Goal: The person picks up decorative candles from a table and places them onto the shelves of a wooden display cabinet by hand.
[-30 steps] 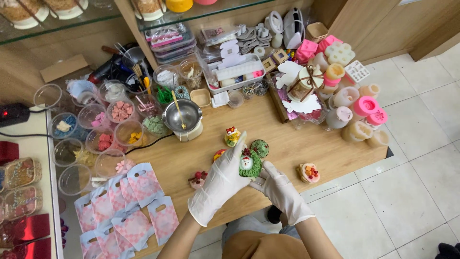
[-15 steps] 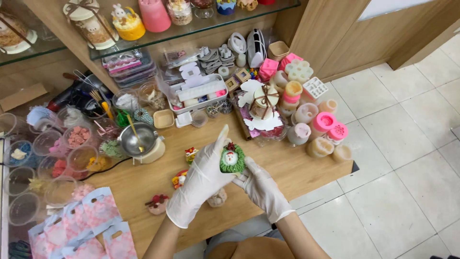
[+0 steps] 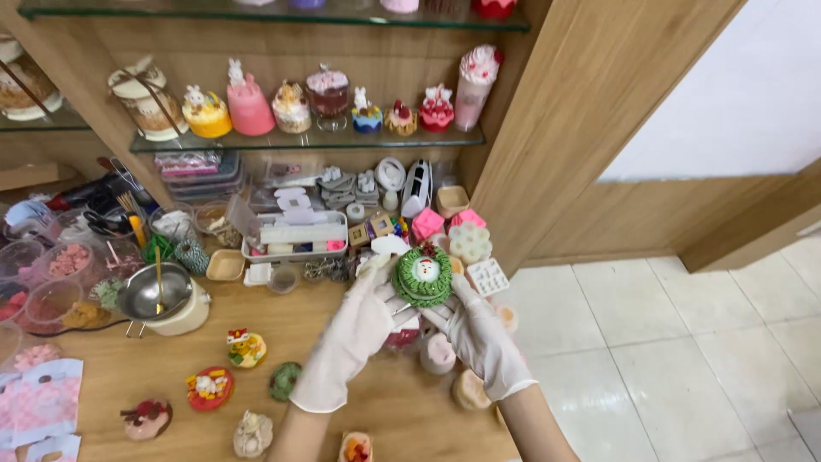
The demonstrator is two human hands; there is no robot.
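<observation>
Held item: round green wreath-shaped candle (image 3: 422, 276) with a small white and red figure at its centre and a red trim at the top edge; raised above the worktop, face tilted towards the camera.
Left hand (image 3: 355, 329): white glove; closed on the left and lower edge of the green candle, fingertips touching its rim.
Right hand (image 3: 481, 334): white glove; closed on the right and lower edge of the same candle, thumb against its side.
Directly below the hands: pink-topped candle (image 3: 438, 352) and a dark red item, partly hidden by the gloves.
Worktop (image 3: 342, 316): light wood, running from the left edge to the floor edge on the right.
Loose decorated pieces on the worktop, left of the hands: yellow and red piece (image 3: 246, 348), round red piece (image 3: 209, 388), small green piece (image 3: 285, 380), dark brown piece (image 3: 146, 418), pale cream piece (image 3: 253, 434).
Metal pot (image 3: 156, 293): on a cream base, further left, with a stick resting inside.
Behind the hands: clear tray (image 3: 295, 238) of small parts, pink moulds (image 3: 428, 225), pale flower-shaped mould (image 3: 469, 243).
Glass shelf (image 3: 299, 142): above the tray, carrying a row of dessert-shaped candles.
Floor (image 3: 684, 342): pale tiles, to the right.
</observation>
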